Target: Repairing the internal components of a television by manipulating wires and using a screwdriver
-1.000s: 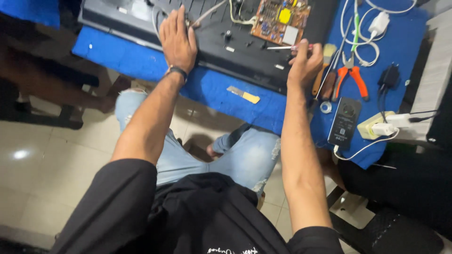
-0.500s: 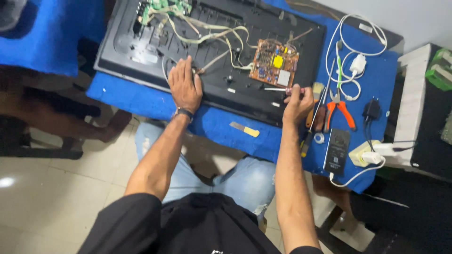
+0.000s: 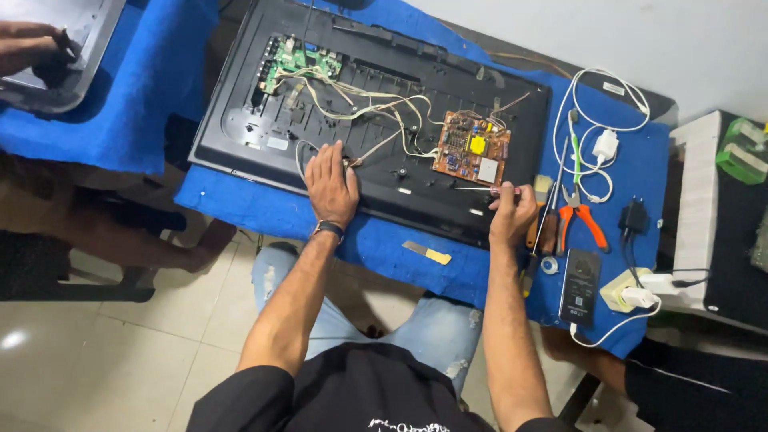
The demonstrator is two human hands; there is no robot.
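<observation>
Both arms reach up from the bottom of the view, bare from the short black sleeves to the hands. The left arm runs toward 12 o'clock, slightly bent at the elbow, with a dark band at the wrist. The left hand (image 3: 331, 186) lies palm down and flat, fingers (image 3: 324, 158) spread a little and pointing to 12 o'clock. The right arm rises nearly straight, just right of centre. The right hand (image 3: 512, 212) is curled into a loose fist, knuckles up, and seems to pinch a thin tool pointing to 9 o'clock, though the grip is small to read.
</observation>
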